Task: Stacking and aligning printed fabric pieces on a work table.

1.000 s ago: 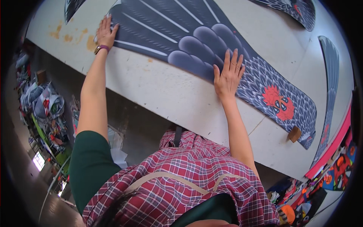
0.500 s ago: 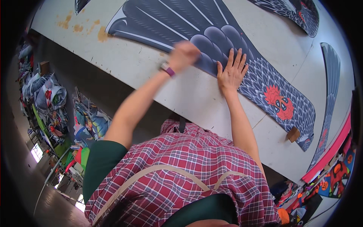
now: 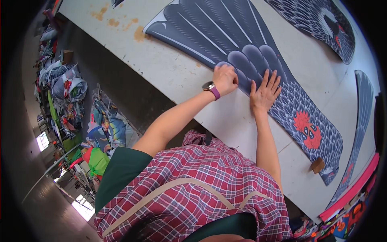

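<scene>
Head view: left hand (image 3: 225, 78) curled, right hand (image 3: 265, 92) with fingers spread, both on grey bird-print fabric (image 3: 242, 44).

Bare worktop (image 3: 177, 68) lies open at 9 o'clock of the left hand (image 3: 225, 78), toward the rust-stained patch (image 3: 139, 33). The near strip at 6 o'clock of both hands is unobstructed. At 12 to 3 o'clock the surface is covered flat by the dark feathered kite sheet (image 3: 225, 36). A small wooden block (image 3: 317, 165) sits at 5 o'clock of the right hand (image 3: 265, 93), well apart. More sheets (image 3: 322, 24) lie at 1 o'clock.
</scene>
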A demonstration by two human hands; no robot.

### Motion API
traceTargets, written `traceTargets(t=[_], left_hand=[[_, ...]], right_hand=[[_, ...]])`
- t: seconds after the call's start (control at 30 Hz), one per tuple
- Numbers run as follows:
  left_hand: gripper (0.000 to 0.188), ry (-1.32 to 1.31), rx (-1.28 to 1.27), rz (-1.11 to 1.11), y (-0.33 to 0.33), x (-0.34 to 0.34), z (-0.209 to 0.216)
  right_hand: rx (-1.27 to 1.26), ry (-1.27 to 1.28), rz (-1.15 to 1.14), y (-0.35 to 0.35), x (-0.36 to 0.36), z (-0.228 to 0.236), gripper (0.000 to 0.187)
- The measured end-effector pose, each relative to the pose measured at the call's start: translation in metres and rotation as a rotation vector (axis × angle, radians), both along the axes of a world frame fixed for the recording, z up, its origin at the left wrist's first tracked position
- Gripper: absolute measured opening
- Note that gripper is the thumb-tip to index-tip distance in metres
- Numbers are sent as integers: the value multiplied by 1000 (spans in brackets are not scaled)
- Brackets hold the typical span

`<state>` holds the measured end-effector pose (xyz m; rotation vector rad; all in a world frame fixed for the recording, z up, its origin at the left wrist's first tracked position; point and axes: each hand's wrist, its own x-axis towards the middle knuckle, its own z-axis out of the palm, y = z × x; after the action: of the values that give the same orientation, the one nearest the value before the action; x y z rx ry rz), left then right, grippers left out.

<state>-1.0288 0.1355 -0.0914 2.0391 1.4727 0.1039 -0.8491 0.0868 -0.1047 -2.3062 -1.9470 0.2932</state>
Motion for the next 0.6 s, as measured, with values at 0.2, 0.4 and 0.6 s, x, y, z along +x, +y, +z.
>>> traceTargets(t=[0.2,0.4,0.6], left_hand=[[5,237,-14,5,68,-116,24],[13,241,-63,183,126,-254,35],[20,200,-296,501,199,-387,14]], right_hand=[[12,1,10,5,-4,6,69],[20,-25,26,4,-9,16,69],[4,-38,22,17,-32,9,69]])
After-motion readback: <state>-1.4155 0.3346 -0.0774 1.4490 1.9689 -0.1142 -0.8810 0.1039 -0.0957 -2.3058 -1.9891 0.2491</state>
